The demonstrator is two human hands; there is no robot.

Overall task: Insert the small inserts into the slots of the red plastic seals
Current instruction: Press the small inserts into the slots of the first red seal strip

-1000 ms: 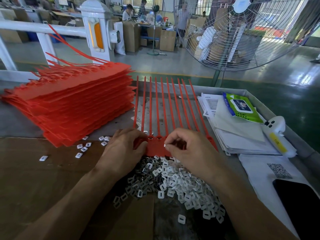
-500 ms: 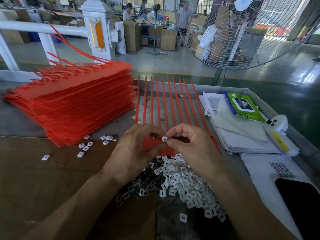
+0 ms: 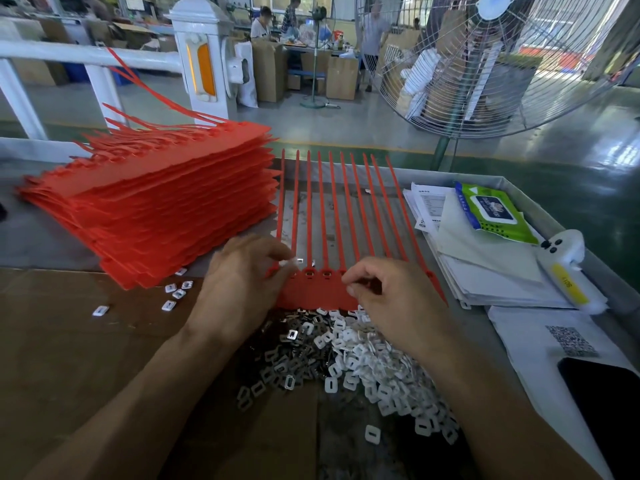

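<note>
On the grey table (image 3: pixel 491 327), straight ahead of the person, lies a strip of red seals (image 3: pixel 322 282), its joined heads nearest and its thin tails running away toward the far edge, long axis front to back. The left hand (image 3: pixel 242 282) rests at the strip's left end, thumb and forefinger pinching a small white insert (image 3: pixel 289 263) just above the heads. The right hand (image 3: pixel 391 296) lies curled over the heads on the right; what its fingertips hold cannot be told. A heap of loose inserts (image 3: pixel 349 355) sits just beneath both hands. To the left stands a stack of red seals (image 3: pixel 156 206); to the right, papers (image 3: pixel 485 268) and a green wipes pack (image 3: pixel 491 213).
</note>
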